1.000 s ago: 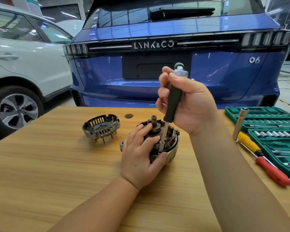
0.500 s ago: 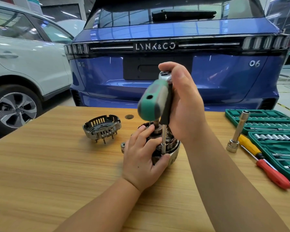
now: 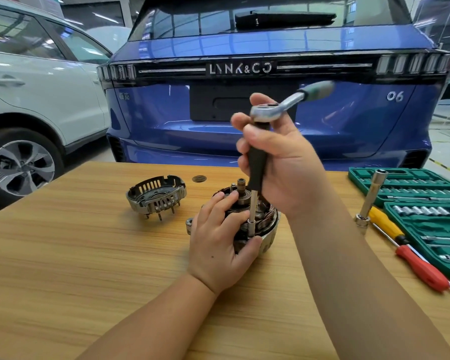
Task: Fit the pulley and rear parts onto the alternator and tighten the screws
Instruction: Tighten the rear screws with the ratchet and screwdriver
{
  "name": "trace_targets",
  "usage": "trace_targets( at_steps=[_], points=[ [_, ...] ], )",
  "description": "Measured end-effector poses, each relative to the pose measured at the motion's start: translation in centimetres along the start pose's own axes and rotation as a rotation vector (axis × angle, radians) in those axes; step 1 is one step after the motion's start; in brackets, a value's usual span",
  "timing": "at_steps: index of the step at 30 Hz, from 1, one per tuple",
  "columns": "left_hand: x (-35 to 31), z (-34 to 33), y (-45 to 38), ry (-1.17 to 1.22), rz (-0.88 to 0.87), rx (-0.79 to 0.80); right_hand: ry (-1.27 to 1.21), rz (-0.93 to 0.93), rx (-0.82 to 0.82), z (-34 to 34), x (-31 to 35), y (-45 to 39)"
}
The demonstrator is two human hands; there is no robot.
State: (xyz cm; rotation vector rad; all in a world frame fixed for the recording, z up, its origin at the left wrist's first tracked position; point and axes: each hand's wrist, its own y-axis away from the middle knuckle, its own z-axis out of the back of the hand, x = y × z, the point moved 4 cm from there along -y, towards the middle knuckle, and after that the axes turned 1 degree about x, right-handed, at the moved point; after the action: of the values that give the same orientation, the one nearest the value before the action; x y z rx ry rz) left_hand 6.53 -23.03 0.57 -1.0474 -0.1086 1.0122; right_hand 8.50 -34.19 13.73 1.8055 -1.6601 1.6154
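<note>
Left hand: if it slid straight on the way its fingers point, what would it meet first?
The left hand already rests on the alternator; its fingers point at the central shaft, likely first, though depth is unclear.

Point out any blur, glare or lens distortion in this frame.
Head view: the ratchet handle is smeared by motion blur; the alternator and both hands stay sharp. Overhead lights glare on the blue car. Wide-angle bending curves the table edge and the socket case.

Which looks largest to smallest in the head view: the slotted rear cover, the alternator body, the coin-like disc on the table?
1. alternator body, though it is nearer and partly covered by the left hand
2. slotted rear cover, close in size
3. coin-like disc
</note>
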Motion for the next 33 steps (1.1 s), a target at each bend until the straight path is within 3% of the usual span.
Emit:
trace_targets(
  at_steps=[4,10,19,23,26,33],
  points=[
    [0.1,-0.1,0.0,-0.001,0.006,0.008,0.274,0.222,0.031,-1.1,-0.2,-0.2],
    [0.1,0.0,0.0,0.005,-0.024,-0.013,0.021,0.137,0.111,-1.8,-0.2,0.2],
    [0.4,-0.2,0.0,-0.011,0.009,0.037,0.298,0.119,-0.368,0.2,0.9,0.5],
    [0.3,-0.1,0.1,-0.005,-0.009,0.029,0.168,0.101,-0.147,-0.4,0.2,0.3],
    [0.2,-0.1,0.1,0.000,-0.008,0.038,0.288,0.259,0.010,-1.7,-0.3,0.3],
    [0.2,0.0,0.1,0.003,-0.029,-0.001,0.099,0.219,0.080,-1.6,-0.4,0.3]
  ],
)
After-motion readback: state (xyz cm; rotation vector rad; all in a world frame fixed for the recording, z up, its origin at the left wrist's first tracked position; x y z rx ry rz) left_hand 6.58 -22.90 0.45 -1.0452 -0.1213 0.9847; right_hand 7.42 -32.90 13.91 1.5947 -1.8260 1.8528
